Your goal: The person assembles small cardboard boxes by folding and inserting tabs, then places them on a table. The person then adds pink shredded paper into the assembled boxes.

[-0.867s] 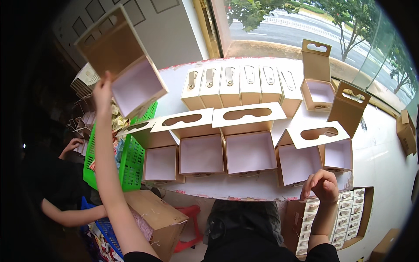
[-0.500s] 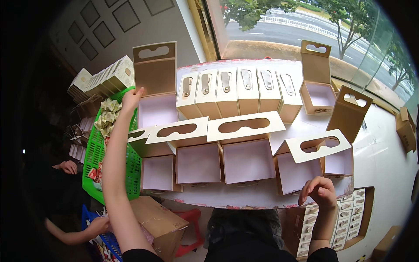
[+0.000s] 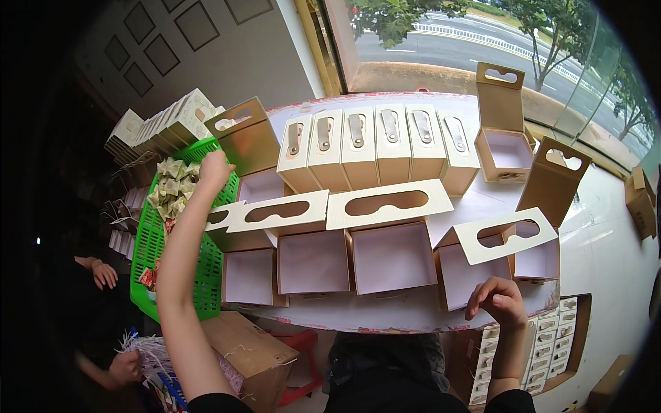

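My left hand [image 3: 215, 172] is closed at the left side of an open-lidded gift box [image 3: 260, 184], at the table's far left; its fingertips are hidden. The raised lid [image 3: 246, 134] of this box leans at an angle, with an oval cut-out in it. Loosely bent and holding nothing I can see, my right hand [image 3: 499, 301] hovers at the near edge of another open gift box [image 3: 463, 272]. Between my hands, open boxes [image 3: 313, 258] stand in a row, lavender inside, their white flaps tipped back. Below my left hand is a green basket [image 3: 141, 258] of small wrapped packets [image 3: 172, 189].
Closed white boxes with strap handles [image 3: 358, 141] line the back of the table [image 3: 406, 310]. More open boxes [image 3: 502, 148] stand at the right. Cartons [image 3: 258, 344] sit below. At the left, a co-worker's hand [image 3: 125, 367] is by shredded paper [image 3: 148, 351].
The far-left box has turned and shifted right, its lid now slanted, as my left hand moved slightly nearer. My right hand has barely moved. Shredded paper now shows by the co-worker's hand.
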`<state>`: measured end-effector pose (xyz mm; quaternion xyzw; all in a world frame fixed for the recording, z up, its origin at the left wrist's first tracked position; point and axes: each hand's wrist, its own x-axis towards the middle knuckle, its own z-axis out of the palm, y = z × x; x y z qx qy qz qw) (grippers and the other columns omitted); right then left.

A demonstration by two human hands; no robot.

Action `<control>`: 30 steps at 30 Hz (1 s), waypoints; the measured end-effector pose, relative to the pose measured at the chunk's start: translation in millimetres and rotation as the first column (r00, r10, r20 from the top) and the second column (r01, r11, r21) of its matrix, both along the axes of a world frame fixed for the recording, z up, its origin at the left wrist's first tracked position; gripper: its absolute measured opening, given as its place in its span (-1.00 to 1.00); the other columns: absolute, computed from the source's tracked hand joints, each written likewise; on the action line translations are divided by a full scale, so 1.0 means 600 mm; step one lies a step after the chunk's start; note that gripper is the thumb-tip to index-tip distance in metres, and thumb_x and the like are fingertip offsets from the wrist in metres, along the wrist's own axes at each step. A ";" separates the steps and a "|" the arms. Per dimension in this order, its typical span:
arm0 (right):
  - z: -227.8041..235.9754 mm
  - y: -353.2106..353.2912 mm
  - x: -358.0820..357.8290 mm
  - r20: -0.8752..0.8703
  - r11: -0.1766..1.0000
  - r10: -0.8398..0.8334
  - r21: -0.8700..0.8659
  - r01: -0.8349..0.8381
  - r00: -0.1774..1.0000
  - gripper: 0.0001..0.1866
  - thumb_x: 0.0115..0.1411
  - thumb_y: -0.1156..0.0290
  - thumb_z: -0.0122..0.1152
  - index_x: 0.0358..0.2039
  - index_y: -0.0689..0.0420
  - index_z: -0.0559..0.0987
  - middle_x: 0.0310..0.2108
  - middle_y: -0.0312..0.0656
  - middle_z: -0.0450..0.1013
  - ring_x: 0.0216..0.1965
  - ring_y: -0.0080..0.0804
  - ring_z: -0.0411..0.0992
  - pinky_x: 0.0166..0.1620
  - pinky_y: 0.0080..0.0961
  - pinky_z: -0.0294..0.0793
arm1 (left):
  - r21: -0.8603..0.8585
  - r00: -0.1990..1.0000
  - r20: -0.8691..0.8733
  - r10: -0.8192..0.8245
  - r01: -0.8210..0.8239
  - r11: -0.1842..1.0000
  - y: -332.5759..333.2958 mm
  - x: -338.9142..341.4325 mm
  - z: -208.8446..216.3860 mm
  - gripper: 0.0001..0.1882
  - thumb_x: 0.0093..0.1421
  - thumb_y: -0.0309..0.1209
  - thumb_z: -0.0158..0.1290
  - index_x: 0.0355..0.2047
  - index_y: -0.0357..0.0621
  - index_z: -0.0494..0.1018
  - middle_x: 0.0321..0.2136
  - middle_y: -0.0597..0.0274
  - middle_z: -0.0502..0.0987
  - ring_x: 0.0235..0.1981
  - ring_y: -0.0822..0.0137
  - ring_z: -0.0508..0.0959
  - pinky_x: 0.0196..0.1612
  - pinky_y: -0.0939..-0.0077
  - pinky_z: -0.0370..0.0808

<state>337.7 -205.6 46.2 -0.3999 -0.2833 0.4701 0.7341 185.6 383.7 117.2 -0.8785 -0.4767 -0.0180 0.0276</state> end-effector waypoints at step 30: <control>-0.024 -0.022 -0.008 -0.030 0.998 -0.034 0.049 0.036 0.999 -0.73 0.12 0.33 0.10 -0.31 0.32 0.45 -0.42 0.02 0.47 -0.32 -0.20 0.47 -0.18 -0.30 0.45 | -0.311 0.978 0.022 -0.207 0.203 0.928 -0.175 0.127 -0.006 -0.11 -0.23 -0.06 0.17 0.01 -0.49 0.22 -0.14 -0.21 0.47 -0.12 0.01 0.52 -0.11 0.35 0.50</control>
